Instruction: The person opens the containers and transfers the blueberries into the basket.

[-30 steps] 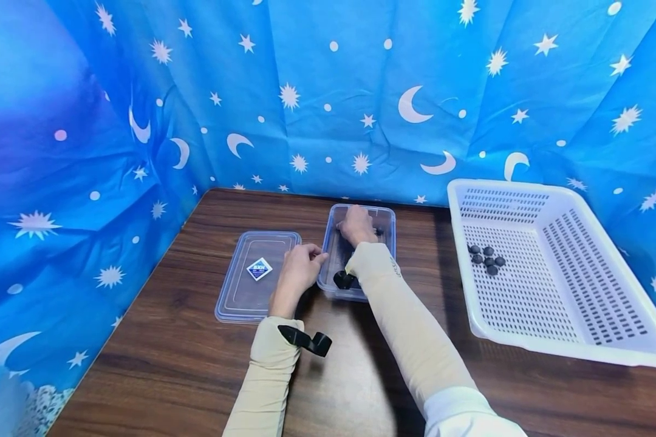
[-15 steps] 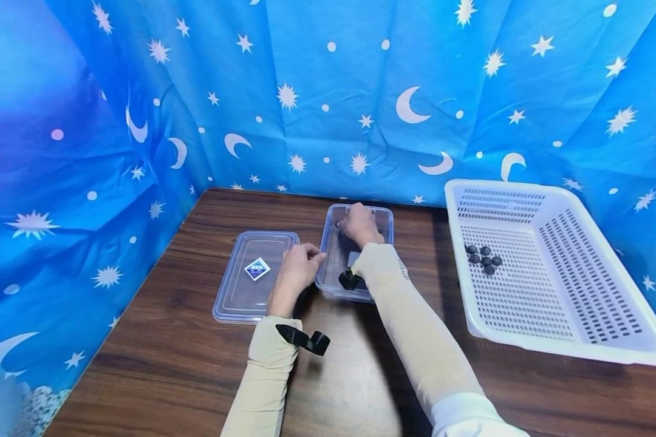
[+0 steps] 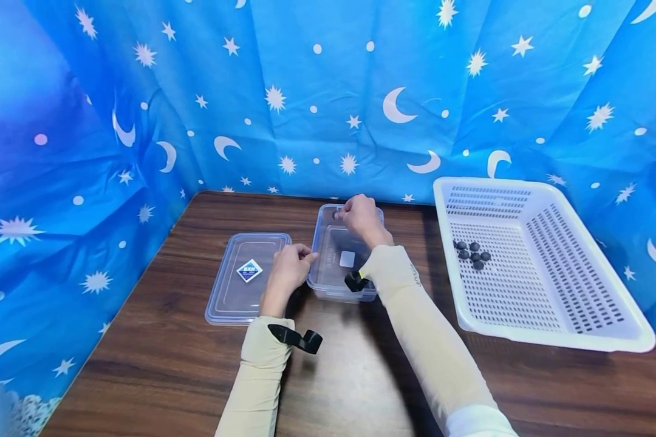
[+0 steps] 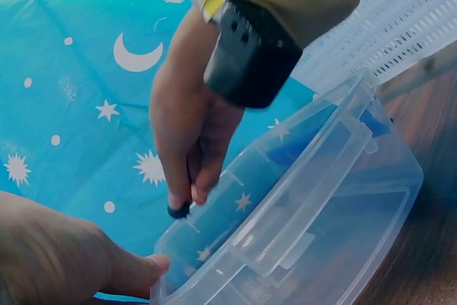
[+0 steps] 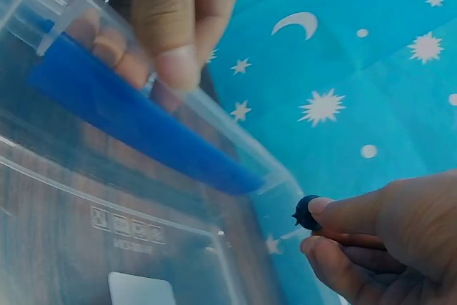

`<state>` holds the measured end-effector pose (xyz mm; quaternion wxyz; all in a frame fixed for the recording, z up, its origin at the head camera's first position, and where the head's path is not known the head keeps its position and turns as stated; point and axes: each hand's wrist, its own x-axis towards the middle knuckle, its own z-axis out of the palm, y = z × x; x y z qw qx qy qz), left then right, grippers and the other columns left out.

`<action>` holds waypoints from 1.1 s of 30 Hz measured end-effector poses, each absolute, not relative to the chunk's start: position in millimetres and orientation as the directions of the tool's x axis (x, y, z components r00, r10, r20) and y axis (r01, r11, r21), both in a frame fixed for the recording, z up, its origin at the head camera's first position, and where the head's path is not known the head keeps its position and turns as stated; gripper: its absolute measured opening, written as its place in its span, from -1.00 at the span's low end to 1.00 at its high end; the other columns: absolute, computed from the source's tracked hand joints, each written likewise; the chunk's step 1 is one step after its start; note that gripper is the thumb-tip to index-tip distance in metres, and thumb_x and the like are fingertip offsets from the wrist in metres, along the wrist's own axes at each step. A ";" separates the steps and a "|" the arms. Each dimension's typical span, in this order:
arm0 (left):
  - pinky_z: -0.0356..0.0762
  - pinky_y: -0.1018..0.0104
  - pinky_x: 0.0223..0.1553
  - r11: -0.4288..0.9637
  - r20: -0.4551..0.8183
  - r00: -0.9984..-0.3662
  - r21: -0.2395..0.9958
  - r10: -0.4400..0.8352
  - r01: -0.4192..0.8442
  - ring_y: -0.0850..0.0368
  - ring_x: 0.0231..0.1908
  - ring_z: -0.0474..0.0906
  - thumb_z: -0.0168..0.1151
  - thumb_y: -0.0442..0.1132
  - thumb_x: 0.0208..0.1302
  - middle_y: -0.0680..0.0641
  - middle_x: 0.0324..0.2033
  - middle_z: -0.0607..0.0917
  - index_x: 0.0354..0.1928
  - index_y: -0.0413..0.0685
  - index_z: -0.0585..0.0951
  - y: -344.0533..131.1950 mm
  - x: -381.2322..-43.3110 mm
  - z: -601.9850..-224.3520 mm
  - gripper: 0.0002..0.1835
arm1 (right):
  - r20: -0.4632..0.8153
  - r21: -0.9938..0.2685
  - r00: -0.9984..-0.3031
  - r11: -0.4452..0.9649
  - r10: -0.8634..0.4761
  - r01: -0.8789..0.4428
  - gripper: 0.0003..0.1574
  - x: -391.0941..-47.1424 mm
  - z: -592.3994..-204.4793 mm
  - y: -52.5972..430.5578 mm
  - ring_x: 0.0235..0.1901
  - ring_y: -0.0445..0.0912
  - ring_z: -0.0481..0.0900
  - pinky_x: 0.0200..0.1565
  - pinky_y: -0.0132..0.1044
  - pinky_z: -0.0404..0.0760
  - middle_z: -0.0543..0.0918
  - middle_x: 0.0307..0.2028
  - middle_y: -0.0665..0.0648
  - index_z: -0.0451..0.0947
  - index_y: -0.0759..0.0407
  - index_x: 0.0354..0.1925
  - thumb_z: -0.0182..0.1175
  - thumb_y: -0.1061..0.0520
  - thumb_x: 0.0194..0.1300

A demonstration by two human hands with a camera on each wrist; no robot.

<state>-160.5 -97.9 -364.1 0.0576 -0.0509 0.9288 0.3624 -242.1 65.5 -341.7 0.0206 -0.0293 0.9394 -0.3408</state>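
Note:
My right hand (image 3: 361, 218) pinches a blueberry (image 5: 307, 212) between thumb and fingertips, its small crown showing in the right wrist view. It holds the berry at the far end of a clear plastic container (image 3: 328, 243), close over the rim. On the container's left side my left hand (image 3: 290, 267) grips the rim, the thumb (image 5: 178, 69) over the edge and the other fingers behind the wall. A pale square label (image 3: 347, 259) shows on the container's floor.
Left of the container lies its clear lid (image 3: 235, 300) with a blue-and-white sticker, partly behind my left hand. A white slotted basket (image 3: 557, 340) stands at the right, with several blueberries (image 3: 474, 255) near its left wall. A blue starry curtain (image 3: 306, 152) hangs behind the table.
My right hand has risen from inside the container to rim height, with the blueberry now showing at its fingertips. The left hand stays at the rim. The head view has shifted slightly right.

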 end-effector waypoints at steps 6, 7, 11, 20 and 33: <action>0.48 0.09 -0.09 0.736 -0.154 -0.987 0.662 -0.052 -0.142 -0.01 -0.15 0.49 0.13 -0.09 0.38 -0.13 -0.14 0.66 -0.03 -0.14 0.64 -96.6 -160.6 -364.8 -0.69 | 0.002 -0.683 -0.998 0.729 -0.059 -0.045 -0.74 -231.5 -331.3 77.6 -0.45 -0.06 0.45 -0.44 -0.27 0.37 0.57 -0.54 0.06 0.70 0.17 -0.34 0.22 0.02 0.31; 0.48 0.10 -0.10 0.735 -0.155 -0.987 0.663 -0.052 -0.143 -0.01 -0.15 0.49 0.12 -0.09 0.38 -0.13 -0.14 0.66 -0.03 -0.14 0.64 -96.4 -160.5 -365.0 -0.70 | 0.010 -0.681 -0.998 0.731 -0.060 -0.051 -0.75 -230.3 -330.2 79.7 -0.43 -0.06 0.46 -0.44 -0.27 0.38 0.60 -0.50 0.07 0.70 0.16 -0.32 0.22 0.01 0.31; 0.47 0.10 -0.10 0.736 -0.153 -0.987 0.662 -0.052 -0.141 -0.01 -0.15 0.48 0.12 -0.09 0.38 -0.14 -0.14 0.66 -0.04 -0.14 0.64 -96.1 -160.3 -366.1 -0.70 | 0.034 -0.686 -0.998 0.725 -0.049 -0.059 -0.73 -225.8 -326.0 88.9 -0.41 -0.04 0.51 -0.40 -0.25 0.44 0.67 -0.37 0.10 0.70 0.17 -0.25 0.22 0.01 0.32; 0.47 0.09 -0.08 0.733 -0.176 -0.983 0.660 -0.059 -0.162 -0.03 -0.12 0.46 0.11 -0.07 0.39 -0.15 -0.13 0.64 0.00 -0.14 0.63 -96.4 -161.9 -364.7 -0.67 | 0.058 -0.676 -0.998 0.737 0.019 -0.025 -0.72 -219.3 -307.3 111.6 -0.24 -0.03 0.56 -0.20 -0.18 0.51 0.72 -0.25 0.13 0.70 0.17 -0.18 0.22 0.01 0.32; 0.45 0.07 -0.04 0.735 -0.179 -0.983 0.659 -0.052 -0.159 -0.05 -0.08 0.45 0.10 -0.09 0.39 -0.16 -0.10 0.64 0.01 -0.15 0.62 -96.5 -161.8 -363.2 -0.67 | 0.086 -0.682 -0.992 0.731 0.093 0.010 -0.70 -208.5 -297.5 154.9 -0.33 -0.01 0.61 -0.29 -0.21 0.53 0.72 -0.30 0.21 0.68 0.23 -0.18 0.23 0.03 0.30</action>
